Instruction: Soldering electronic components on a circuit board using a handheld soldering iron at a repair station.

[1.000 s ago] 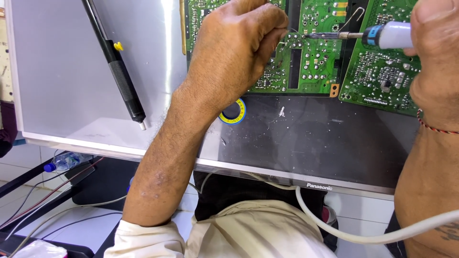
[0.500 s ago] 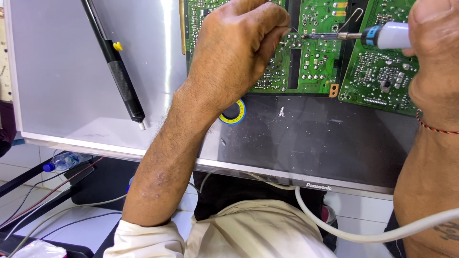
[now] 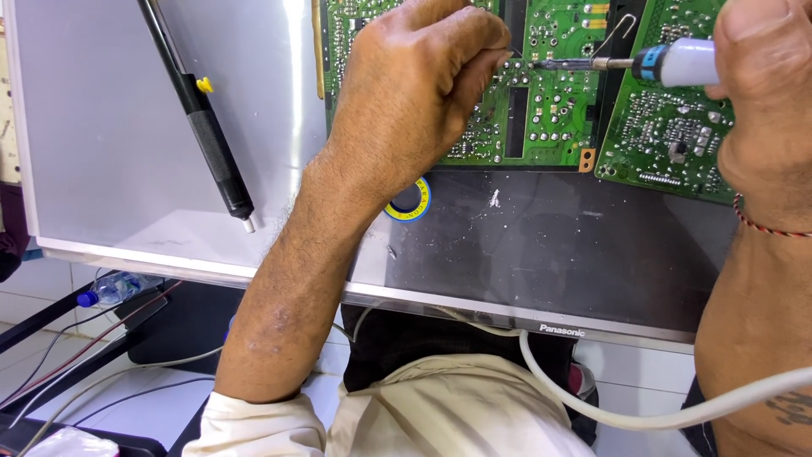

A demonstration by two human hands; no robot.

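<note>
Grey panel, green circuit board (image 3: 554, 101); right hand (image 3: 761, 93) clamped on soldering iron (image 3: 626, 63), left hand (image 3: 414, 80) pinched, contents perhaps hidden.

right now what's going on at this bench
A person is soldering on a green circuit board that lies on a flat metal panel. The right hand holds a soldering iron with its tip on the board. The left hand is closed beside the tip, fingertips pinched there; what it pinches is too fine to tell. A black pen-shaped tool and a small yellow-rimmed solder spool lie on the panel.
</note>
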